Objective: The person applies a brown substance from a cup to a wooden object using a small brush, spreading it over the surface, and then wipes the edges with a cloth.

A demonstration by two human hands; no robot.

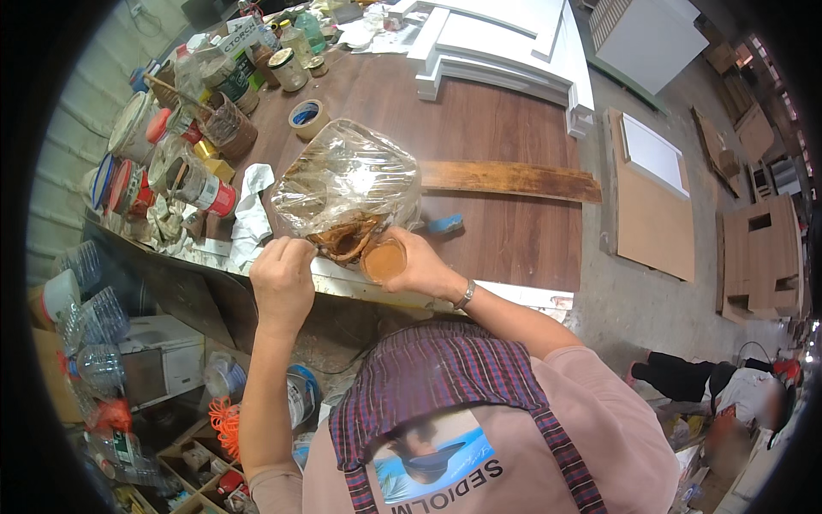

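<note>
The plastic bag (351,176) is open but the brown-filled cup (382,260) unemptied, left hand (284,272) seemingly pinching the bag's edge, right hand (421,265) curled around the cup.

I see a bench (505,248) with a brown wood-grain top. Jars (289,72), bottles (295,41) and crumpled white paper (252,214) crowd its left side; further in lie a tape roll (318,126), a plastic-wrapped container (342,176), a stained board (514,180), a small blue block (445,224) and, at the far end, white panels (479,36).
</note>
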